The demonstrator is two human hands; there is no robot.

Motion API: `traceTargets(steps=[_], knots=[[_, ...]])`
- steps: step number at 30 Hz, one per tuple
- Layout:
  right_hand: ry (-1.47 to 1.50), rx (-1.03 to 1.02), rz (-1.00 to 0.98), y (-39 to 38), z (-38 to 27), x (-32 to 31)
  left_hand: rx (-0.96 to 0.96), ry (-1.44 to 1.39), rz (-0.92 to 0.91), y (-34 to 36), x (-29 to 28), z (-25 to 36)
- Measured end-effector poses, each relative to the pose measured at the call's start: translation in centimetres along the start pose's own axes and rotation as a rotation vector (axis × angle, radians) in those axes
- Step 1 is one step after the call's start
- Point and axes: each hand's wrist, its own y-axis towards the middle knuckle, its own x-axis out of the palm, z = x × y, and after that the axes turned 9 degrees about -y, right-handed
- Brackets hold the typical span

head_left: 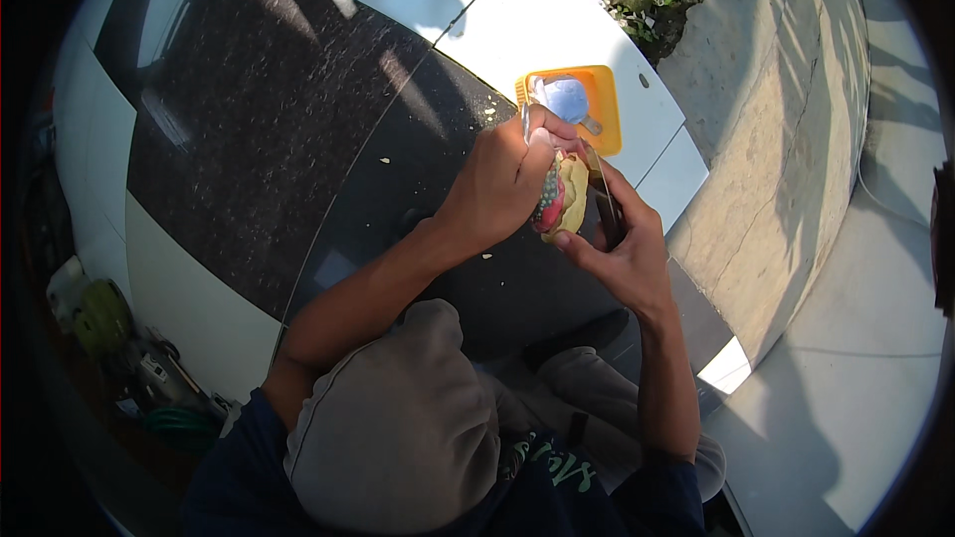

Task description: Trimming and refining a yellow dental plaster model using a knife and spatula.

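Both my hands meet over a small palm-sized piece, pale yellow on one side with a pink and dotted grey-green edge (pixel 567 201); its exact kind I cannot make out. My left hand (pixel 507 171) is closed at its upper end, fingers pinched together. From those fingers a thin shiny metal tool (pixel 525 123) sticks up. My right hand (pixel 629 251) grips the piece from the other side, thumb on its lower edge. Along the right palm lies a flat blade-like tool with a dark handle (pixel 610 217), partly hidden by the fingers.
Beyond my hands, a yellow plastic tub (pixel 609 99) holds a pale blue and white item. Small pale scraps lie on the dark tiles (pixel 388 209). A concrete ledge (pixel 756 139) runs on the right, with litter and soil (pixel 637 0) at the top. Tools (pixel 149 363) lie at the lower left.
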Motion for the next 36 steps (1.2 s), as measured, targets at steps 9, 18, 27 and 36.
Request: traceTargets(steps=[9,18,27,36], knots=[[0.272,0.323,0.093,-0.3,-4.4,0.1,0.367,-0.071,-0.117,-0.9,0.2,-0.2],[0.277,0.275,0.234,-0.2,-4.0,1.7,0.377,0.163,0.023,-1.2,1.0,0.2],[0.301,0.300,0.198,-0.3,-4.3,1.1,0.530,0.250,0.048,-1.0,0.9,-0.5],[0.299,0.273,0.167,0.0,-4.7,1.1,0.563,0.116,0.137,-0.9,1.0,-2.0]])
